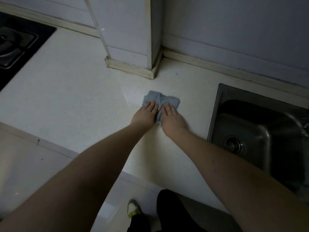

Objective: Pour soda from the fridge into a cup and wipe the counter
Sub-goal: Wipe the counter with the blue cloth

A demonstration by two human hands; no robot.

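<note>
A small blue-grey cloth (160,99) lies bunched on the pale counter (75,101), in front of a wall column. My left hand (145,115) presses flat on the cloth's left part with straight fingers. Beside it, my right hand (172,118) presses flat on the right part, fingers straight too. Both hands sit side by side, nearly touching. A faint wet streak runs from the cloth toward the column. No cup or soda is in view.
A steel sink (257,131) with a drain is set into the counter at the right. A black gas hob (18,47) occupies the far left corner. The tiled wall column (133,47) juts onto the counter behind the cloth. The floor and my shoe (133,210) show below the counter's edge.
</note>
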